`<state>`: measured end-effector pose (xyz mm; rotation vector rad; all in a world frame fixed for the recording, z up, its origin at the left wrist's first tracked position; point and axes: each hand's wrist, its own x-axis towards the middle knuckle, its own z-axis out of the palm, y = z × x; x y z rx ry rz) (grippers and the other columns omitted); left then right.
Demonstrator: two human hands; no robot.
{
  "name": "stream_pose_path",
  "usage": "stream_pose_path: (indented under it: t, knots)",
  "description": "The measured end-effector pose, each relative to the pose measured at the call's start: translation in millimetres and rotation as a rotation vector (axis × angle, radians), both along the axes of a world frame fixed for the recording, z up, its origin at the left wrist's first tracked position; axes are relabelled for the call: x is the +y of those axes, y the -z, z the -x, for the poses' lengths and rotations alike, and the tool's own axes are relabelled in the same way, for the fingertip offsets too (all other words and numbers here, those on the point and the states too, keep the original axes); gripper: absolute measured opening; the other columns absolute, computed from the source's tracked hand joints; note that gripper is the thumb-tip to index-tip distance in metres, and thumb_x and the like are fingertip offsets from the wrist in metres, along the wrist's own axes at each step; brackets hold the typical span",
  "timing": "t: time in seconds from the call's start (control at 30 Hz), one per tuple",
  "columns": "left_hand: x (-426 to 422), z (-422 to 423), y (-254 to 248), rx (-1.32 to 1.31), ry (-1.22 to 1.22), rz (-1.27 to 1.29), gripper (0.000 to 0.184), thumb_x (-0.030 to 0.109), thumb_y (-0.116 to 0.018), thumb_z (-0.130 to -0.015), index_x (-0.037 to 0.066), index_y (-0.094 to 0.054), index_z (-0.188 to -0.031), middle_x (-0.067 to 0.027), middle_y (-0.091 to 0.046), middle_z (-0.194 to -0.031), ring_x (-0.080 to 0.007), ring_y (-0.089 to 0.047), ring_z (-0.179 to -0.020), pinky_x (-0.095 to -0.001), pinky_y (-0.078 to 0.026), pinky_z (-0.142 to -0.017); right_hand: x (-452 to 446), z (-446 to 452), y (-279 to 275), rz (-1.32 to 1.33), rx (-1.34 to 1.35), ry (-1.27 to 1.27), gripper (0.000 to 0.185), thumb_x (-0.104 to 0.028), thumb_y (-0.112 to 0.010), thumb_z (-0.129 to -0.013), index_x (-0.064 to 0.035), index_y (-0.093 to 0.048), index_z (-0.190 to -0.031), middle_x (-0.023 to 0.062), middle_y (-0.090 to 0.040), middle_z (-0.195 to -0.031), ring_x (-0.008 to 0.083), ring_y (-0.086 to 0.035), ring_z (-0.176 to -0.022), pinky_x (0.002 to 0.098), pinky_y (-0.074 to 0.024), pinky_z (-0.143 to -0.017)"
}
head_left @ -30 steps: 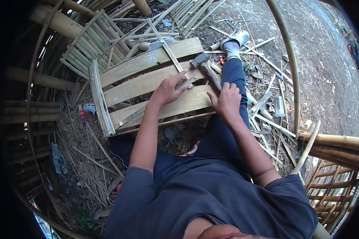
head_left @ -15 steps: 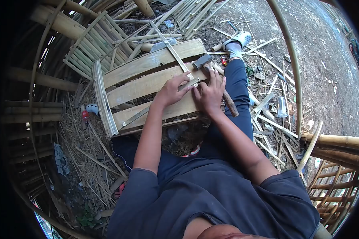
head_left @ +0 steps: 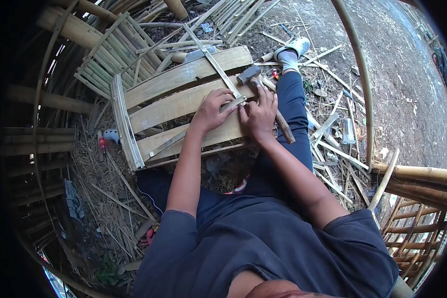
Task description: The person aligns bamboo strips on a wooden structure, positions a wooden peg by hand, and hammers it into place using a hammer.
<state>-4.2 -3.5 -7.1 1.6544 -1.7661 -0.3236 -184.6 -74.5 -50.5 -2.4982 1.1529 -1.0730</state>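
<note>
A slatted wooden bench point(head_left: 184, 107) stands in front of me. My left hand point(head_left: 214, 110) is closed on a thin bamboo strip point(head_left: 168, 144) that runs slantwise over the slats. Its right end meets a second strip point(head_left: 211, 60), which comes down from the top. At that joint the fingertips of my right hand point(head_left: 260, 113) are pressed together; whatever small thing they hold is too small to make out. The hammer point(head_left: 284, 127) lies just right of my right hand, its metal head beyond my fingers and its handle end by my leg.
A bamboo slat panel point(head_left: 119, 52) leans at the upper left. Bamboo strips point(head_left: 243, 20) lie at the top. A clear plastic cup point(head_left: 348, 131) and scraps litter the ground to the right. A red-labelled bottle point(head_left: 102, 141) is at the left. A curved pole point(head_left: 360, 64) rises at the right.
My right hand has let go of the hammer and moved left to the strip joint, leaving the hammer lying on the bench. My left hand stays on the strip.
</note>
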Motion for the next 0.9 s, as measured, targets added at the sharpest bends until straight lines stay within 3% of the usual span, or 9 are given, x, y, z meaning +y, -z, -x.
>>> stream_pose_path:
  t: [0.37,0.47,0.67,0.77,0.9]
  knots:
    - [-2.8,2.3,-4.9,-0.009,-0.006,-0.04,0.025,0.014,-0.08,-0.089,0.0,-0.071,-0.108,-0.0154,-0.069,-0.126,-0.0345,-0.065,-0.121,-0.0435,-0.052,-0.104,0.2,-0.2,0.3,-0.019,0.032,-0.008,0.028,-0.03,-0.079,-0.086,-0.0027,-0.074,-0.085,0.024,-0.05,-0.154,0.0408,-0.039,-0.149,0.062,-0.0218,-0.124]
    - [-3.0,0.0,0.3,0.031,-0.011,-0.074,0.028,0.015,-0.079,-0.089,0.002,-0.071,-0.113,-0.0152,-0.069,-0.127,-0.0344,-0.065,-0.122,-0.0437,-0.05,-0.109,0.3,-0.8,0.6,-0.021,0.043,-0.007,0.028,-0.03,-0.079,-0.086,-0.0028,-0.074,-0.085,0.0238,-0.05,-0.154,0.0408,-0.039,-0.149,0.062,-0.0217,-0.124]
    - [-2.9,-5.5,12.0,-0.086,0.106,-0.111,0.042,0.018,-0.07,-0.1,0.009,-0.065,-0.141,-0.0107,-0.063,-0.147,-0.029,-0.054,-0.143,-0.0541,-0.027,-0.128,-1.4,0.7,0.8,0.021,0.029,0.009,0.027,-0.03,-0.08,-0.085,-0.0042,-0.072,-0.082,0.0217,-0.054,-0.15,0.039,-0.045,-0.143,0.059,-0.0279,-0.122]
    - [-1.8,-2.9,7.9,0.009,0.072,-0.206,0.042,0.02,-0.066,-0.104,0.012,-0.063,-0.145,-0.0101,-0.061,-0.151,-0.0258,-0.051,-0.147,-0.0601,-0.02,-0.129,-3.5,1.2,3.9,-0.008,0.015,-0.001,0.024,-0.027,-0.076,-0.088,-0.0028,-0.075,-0.089,0.0219,-0.052,-0.153,0.0391,-0.044,-0.144,0.0581,-0.0262,-0.122]
    - [-2.2,-6.6,11.7,-0.012,0.067,-0.199,0.041,0.021,-0.066,-0.104,0.014,-0.064,-0.144,-0.0117,-0.066,-0.145,-0.0269,-0.056,-0.142,-0.0624,-0.019,-0.129,-3.6,0.3,6.8,0.003,-0.023,0.019,0.023,-0.027,-0.074,-0.089,-0.0041,-0.077,-0.091,0.0206,-0.053,-0.152,0.0374,-0.046,-0.143,0.055,-0.0291,-0.12]
